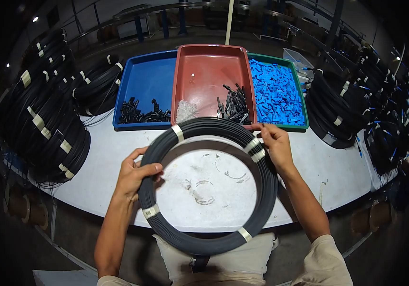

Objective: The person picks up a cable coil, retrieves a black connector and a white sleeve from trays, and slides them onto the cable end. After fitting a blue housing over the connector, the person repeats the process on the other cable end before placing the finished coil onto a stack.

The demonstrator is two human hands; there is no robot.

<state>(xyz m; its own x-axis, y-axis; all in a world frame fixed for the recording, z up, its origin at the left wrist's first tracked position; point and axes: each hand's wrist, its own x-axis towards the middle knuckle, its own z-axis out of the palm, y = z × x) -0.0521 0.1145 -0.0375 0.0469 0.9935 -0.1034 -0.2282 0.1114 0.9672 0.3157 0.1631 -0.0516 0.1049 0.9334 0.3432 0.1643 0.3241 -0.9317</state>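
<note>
A coil of black cable (209, 243), bound with several pale tape bands, is held up over the front of the white table, tilted toward me. My left hand (137, 174) grips the left side of its ring, thumb on top and fingers beneath. At the coil's upper right, my right hand (276, 143) is closed in a pinch beside two tape bands. Between those fingertips shows a thin dark bit that looks like the cable's end. The part of the coil behind the right hand is hidden.
Behind the coil stand a blue tray (152, 69) with black connector parts, a red tray (209, 62) with clear and black pieces, and a green tray (303, 112) full of blue clips. Stacked cable coils (47, 119) rise at left, more coils (335, 112) at right on the table (104, 157).
</note>
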